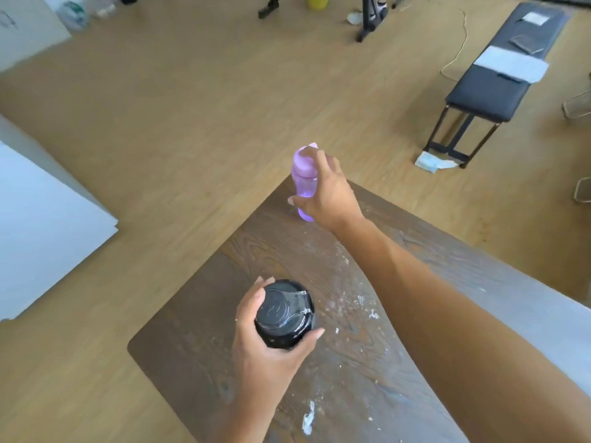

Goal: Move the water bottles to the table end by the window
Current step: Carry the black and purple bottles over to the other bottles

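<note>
A purple water bottle [303, 179] stands upright near the far corner of the dark wooden table [198, 340]. My right hand [329, 193] is wrapped around its right side, fingers over the cap and thumb low on the body. A black water bottle [284, 314], seen from above by its lid, is nearer to me over the table's middle. My left hand [265, 340] grips it from below and the left, with fingers curled around its top.
White paint smears [308, 417] mark the table top. Beyond the table lies wooden floor [192, 123]. A black bench [499, 81] with cloths stands at the right, white boards [41, 225] lie at the left, and stand legs [371, 17] are at the back.
</note>
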Demonstrator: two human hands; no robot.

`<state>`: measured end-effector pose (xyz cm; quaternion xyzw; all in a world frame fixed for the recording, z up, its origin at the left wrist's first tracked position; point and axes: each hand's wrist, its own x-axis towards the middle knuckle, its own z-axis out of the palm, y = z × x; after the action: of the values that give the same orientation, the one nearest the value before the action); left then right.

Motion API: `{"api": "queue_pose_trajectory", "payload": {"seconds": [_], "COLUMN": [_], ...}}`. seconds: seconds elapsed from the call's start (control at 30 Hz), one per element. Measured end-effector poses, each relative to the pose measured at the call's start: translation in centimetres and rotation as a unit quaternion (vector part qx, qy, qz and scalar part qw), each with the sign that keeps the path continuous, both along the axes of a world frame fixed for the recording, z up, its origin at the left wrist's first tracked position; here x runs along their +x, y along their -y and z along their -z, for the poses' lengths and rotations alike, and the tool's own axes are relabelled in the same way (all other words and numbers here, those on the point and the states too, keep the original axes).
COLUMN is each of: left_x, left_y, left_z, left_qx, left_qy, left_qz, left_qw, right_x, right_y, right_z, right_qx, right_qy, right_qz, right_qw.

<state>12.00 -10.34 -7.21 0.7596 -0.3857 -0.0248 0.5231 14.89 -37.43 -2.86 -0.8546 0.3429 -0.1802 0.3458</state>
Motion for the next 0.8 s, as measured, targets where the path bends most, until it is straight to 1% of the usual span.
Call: {"api": "queue_pose_trajectory", "payload": {"seconds": [0.07,0.13,0.2,0.33,0.43,0.53,0.63,0.7,0.8], "left_x": [-0.2,-0.6,-1.2,-2.1,-3.2,-6.2,-11.2,-15.6,-23.3], "left_y": [0.4,0.8,1.0,2.0,3.2,5.1,7.9,9.5,11.2], "left_z": [0.8,0.2,-0.8,-1.4,-2.8,-5.0,-7.7,-8.9,-10.7], "left_qx": [0.002,0.007,0.036,0.049,0.083,0.079,0.033,0.002,-0.030], "left_qy": [0.019,-0.008,-0.025,-0.059,-0.081,-0.077,-0.083,-0.086,-0.070], "left_qz": [-0.003,-0.034,-0.064,-0.093,-0.092,-0.027,0.089,0.190,0.334], "left_qw": [1.000,0.999,0.997,0.993,0.989,0.994,0.992,0.978,0.940], "right_x": [0.6,0.5,-0.6,-7.6,-15.4,-24.4,-33.3,-39.0,-47.2], "right_y": [-0.1,0.0,-0.3,-2.6,-4.6,-7.2,-10.6,-13.2,-18.2], "right_z": [0.3,0.0,-0.4,-1.9,-3.2,-4.9,-6.7,-8.0,-9.5], "right_qx": [-0.028,-0.047,-0.029,-0.010,0.000,-0.031,-0.083,-0.107,-0.135], "right_qy": [0.024,0.030,0.047,0.110,0.160,0.191,0.183,0.170,0.154], "right_qz": [0.027,0.058,0.095,0.170,0.244,0.329,0.393,0.436,0.505], "right_qw": [0.999,0.997,0.994,0.979,0.956,0.924,0.897,0.877,0.839]}}
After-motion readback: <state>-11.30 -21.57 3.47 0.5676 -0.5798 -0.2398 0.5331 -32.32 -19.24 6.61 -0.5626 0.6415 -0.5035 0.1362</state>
